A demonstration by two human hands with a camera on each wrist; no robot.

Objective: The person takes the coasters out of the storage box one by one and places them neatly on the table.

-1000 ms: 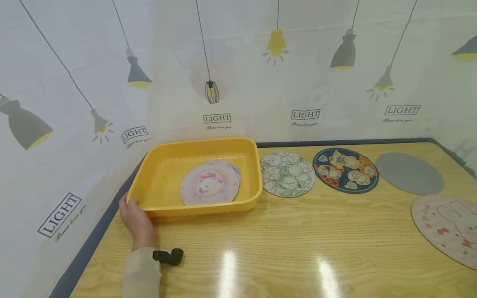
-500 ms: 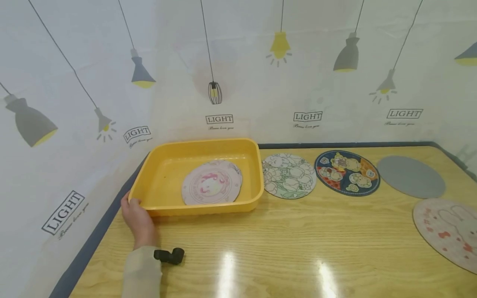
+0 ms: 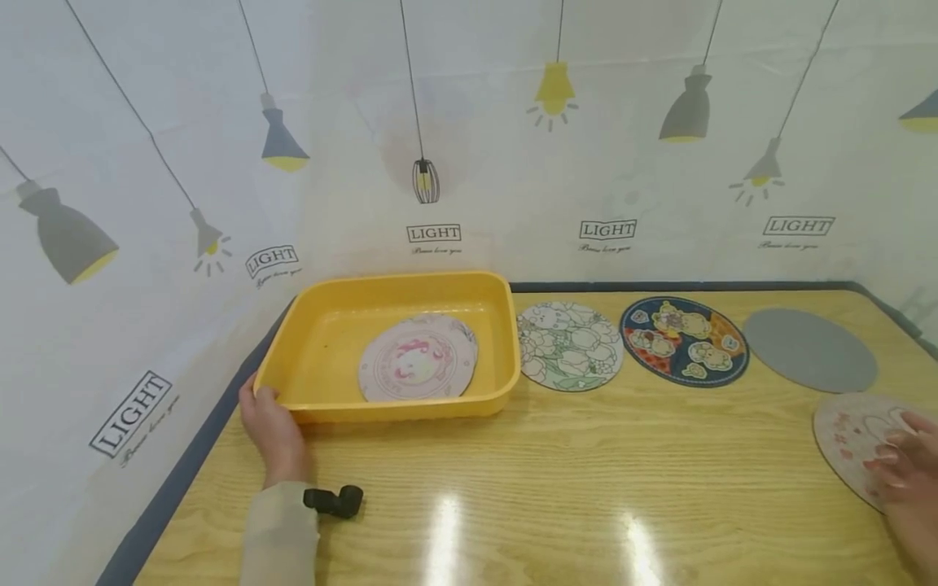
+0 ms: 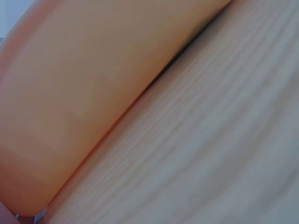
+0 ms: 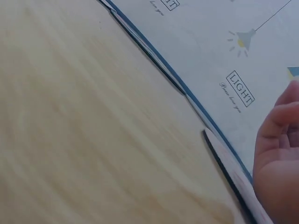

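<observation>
The rabbit mat [image 3: 841, 439] lies flat at the right of the surface [image 3: 542, 480], just beside the grey mat [image 3: 809, 350] and nearer than it; the right grip [image 3: 912, 480] is over the mat's right part, fingers apart and loosely bent, with nothing pinched between them (whether a fingertip touches the mat, I cannot tell). The step in hand looks like getting hold of this mat; as it is thin and flat, pressing on its middle would probably only slide it, so it seems better to work a fingertip under the rim and bring the thumb down on top; raising one edge first should spare the grey mat a nudge.

The left grip [image 3: 274, 431] is curled round the near left corner of the yellow tray [image 3: 425, 411]; a light, steady hold should be enough, since a push to the right could run the tray into the flower mat [image 3: 570, 350], just beside it; the blue mat [image 3: 685, 342] lies between the flower mat and the grey one. Inside the tray, right of its middle, is the pink mat [image 3: 418, 358], its near edge hidden by the near wall.
</observation>
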